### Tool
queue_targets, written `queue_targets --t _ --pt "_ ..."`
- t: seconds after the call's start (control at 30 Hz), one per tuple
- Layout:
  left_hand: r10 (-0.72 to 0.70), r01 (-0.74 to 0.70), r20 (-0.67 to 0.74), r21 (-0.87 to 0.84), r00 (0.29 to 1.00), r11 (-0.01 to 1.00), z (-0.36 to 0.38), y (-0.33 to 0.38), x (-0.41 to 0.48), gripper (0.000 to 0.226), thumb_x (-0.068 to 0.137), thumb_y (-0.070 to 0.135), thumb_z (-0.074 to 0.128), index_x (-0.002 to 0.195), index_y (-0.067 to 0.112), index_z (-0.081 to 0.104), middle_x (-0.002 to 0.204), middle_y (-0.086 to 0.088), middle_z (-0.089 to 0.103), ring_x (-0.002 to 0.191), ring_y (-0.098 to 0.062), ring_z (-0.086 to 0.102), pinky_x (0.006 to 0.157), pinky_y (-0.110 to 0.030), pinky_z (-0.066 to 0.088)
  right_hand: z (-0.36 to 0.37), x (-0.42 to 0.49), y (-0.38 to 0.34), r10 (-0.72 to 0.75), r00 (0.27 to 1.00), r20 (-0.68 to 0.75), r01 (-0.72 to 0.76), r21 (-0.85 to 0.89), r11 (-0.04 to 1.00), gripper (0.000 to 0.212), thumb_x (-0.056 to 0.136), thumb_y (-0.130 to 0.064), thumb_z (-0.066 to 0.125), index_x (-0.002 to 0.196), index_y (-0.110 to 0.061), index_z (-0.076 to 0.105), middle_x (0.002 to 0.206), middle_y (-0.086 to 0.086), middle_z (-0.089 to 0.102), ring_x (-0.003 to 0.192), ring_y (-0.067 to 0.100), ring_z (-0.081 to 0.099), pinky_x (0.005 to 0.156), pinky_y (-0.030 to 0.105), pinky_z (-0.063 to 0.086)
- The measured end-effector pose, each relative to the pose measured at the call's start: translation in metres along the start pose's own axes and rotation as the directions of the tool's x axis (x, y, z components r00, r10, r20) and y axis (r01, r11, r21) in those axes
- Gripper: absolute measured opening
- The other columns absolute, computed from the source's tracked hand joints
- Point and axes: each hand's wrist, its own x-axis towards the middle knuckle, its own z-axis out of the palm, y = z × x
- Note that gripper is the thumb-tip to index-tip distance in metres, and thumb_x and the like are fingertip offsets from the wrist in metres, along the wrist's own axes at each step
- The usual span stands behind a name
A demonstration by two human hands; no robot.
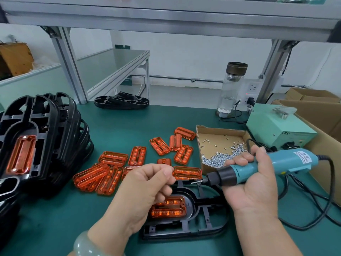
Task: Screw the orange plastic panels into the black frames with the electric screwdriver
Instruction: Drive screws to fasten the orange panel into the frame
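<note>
The left hand point(147, 182), fingers curled on nothing visible, and the right hand point(252, 183), gripping the electric screwdriver point(258, 168), hover over a black frame point(191, 204) holding an orange panel point(168, 207). It lies on the green surface point(55, 218), under aluminium shelving point(166, 17) by a white wall point(184, 58).

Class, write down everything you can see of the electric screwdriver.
The electric screwdriver has a teal, plastic-looking body with a white label, a black collar and a thin metal bit. It is held nearly level, bit pointing left, above the black frame. The right hand grips its middle; a black cable leaves its rear.
</note>
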Motion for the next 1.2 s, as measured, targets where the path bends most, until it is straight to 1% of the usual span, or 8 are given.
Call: queue_targets --t 0.1,0.17,0.33,0.47,0.63,1.07,1.13,1.2 --pt "0.031 -0.035 0.028 0.158 0.999 0.987 0.002 0.000 -0.002 0.010 0.077 0.031 0.068 0.071 0.025 0.073 0.060 0.001 0.064 0.050 -0.004 0.049 0.046 -0.016 0.041 0.001 -0.001 0.001 0.005 1.000 -0.004 -0.005 0.004 1.000 0.014 0.091 -0.028 0.060 0.081 -0.024 0.051 0.059 -0.012 0.047 0.046 0.002 0.045 0.059 0.019 0.044" --pt "0.055 -0.065 0.051 0.240 0.997 0.969 0.003 -0.001 -0.003 0.019 0.086 0.024 0.063 0.070 0.026 0.073 0.056 0.004 0.063 0.048 -0.003 0.049 0.047 -0.014 0.040 0.001 -0.002 0.002 0.009 1.000 -0.005 -0.009 0.011 1.000 0.013 0.090 -0.028 0.060 0.081 -0.024 0.051 0.059 -0.012 0.047 0.046 0.002 0.045 0.057 0.019 0.044" --pt "0.090 -0.116 0.084 0.380 0.992 0.918 0.006 -0.003 -0.006 0.020 0.087 0.020 0.064 0.069 0.023 0.071 0.057 0.008 0.066 0.046 0.000 0.051 0.047 -0.010 0.039 0.002 -0.004 0.004 0.005 1.000 0.001 -0.005 -0.003 1.000 0.016 0.091 -0.028 0.059 0.078 -0.023 0.051 0.058 -0.011 0.047 0.045 0.002 0.044 0.055 0.018 0.045" --pt "0.114 -0.146 0.099 0.445 0.989 0.883 0.008 -0.005 -0.007 0.020 0.085 0.022 0.064 0.067 0.027 0.071 0.069 0.009 0.071 0.048 0.001 0.055 0.047 -0.009 0.040 0.003 -0.004 0.004 0.007 1.000 0.001 -0.007 -0.004 1.000 0.017 0.094 -0.028 0.057 0.079 -0.023 0.051 0.058 -0.012 0.047 0.045 0.002 0.045 0.054 0.016 0.046" --pt "0.122 -0.160 0.110 0.480 0.986 0.863 0.009 -0.009 -0.006 0.015 0.086 0.024 0.065 0.072 0.023 0.071 0.068 0.009 0.071 0.049 0.001 0.057 0.049 -0.010 0.042 0.003 -0.005 0.005 0.008 1.000 -0.003 -0.008 -0.005 1.000 0.017 0.094 -0.029 0.058 0.079 -0.023 0.052 0.057 -0.012 0.047 0.045 0.002 0.045 0.055 0.017 0.045" --pt "0.140 -0.181 0.121 0.465 0.983 0.867 0.011 -0.009 -0.008 0.015 0.085 0.024 0.064 0.071 0.026 0.070 0.067 0.009 0.070 0.049 0.000 0.057 0.051 -0.010 0.043 0.003 -0.006 0.006 0.012 1.000 0.002 -0.012 -0.008 1.000 0.015 0.092 -0.029 0.058 0.080 -0.023 0.052 0.058 -0.011 0.047 0.045 0.002 0.045 0.058 0.020 0.043" --pt "0.142 -0.182 0.120 0.462 0.983 0.868 0.011 -0.010 -0.008 0.016 0.085 0.024 0.064 0.071 0.027 0.071 0.067 0.008 0.070 0.049 0.000 0.057 0.051 -0.010 0.043 0.003 -0.006 0.006 0.010 1.000 0.007 -0.010 -0.008 1.000 0.014 0.089 -0.029 0.060 0.080 -0.023 0.052 0.058 -0.011 0.047 0.045 0.002 0.045 0.057 0.020 0.044" --pt "0.140 -0.180 0.120 0.455 0.983 0.872 0.011 -0.010 -0.007 0.016 0.086 0.024 0.064 0.072 0.028 0.071 0.067 0.008 0.070 0.049 0.000 0.056 0.050 -0.010 0.042 0.003 -0.006 0.005 0.009 1.000 0.016 -0.008 -0.008 1.000 0.014 0.078 -0.029 0.065 0.079 -0.023 0.052 0.059 -0.011 0.047 0.046 0.002 0.045 0.058 0.020 0.044"
